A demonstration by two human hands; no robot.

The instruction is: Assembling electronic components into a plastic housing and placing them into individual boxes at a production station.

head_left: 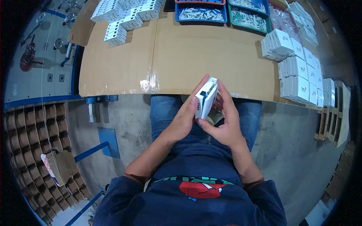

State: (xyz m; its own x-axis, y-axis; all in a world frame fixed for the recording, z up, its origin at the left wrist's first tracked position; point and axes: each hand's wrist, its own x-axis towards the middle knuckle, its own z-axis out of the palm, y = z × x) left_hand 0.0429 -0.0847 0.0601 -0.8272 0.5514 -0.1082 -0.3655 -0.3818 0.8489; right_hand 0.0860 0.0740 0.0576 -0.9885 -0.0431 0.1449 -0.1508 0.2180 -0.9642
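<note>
A small white box (205,98) with dark markings is held up between both hands, over my lap just off the table's front edge. Its narrow side faces up, and its upper end tilts to the right. My left hand (186,115) presses along its left side with the fingers stretched upward. From the other side my right hand (227,122) grips it, thumb at the lower end and fingers along the right side. What lies inside the box is hidden.
A cardboard-covered table (181,60) spans the front. Stacked white boxes (301,81) line its right side, more white boxes (130,20) its back left. Blue tray (201,22) and green tray (250,30) hold small white pieces. Left stands a divided cardboard crate (28,141).
</note>
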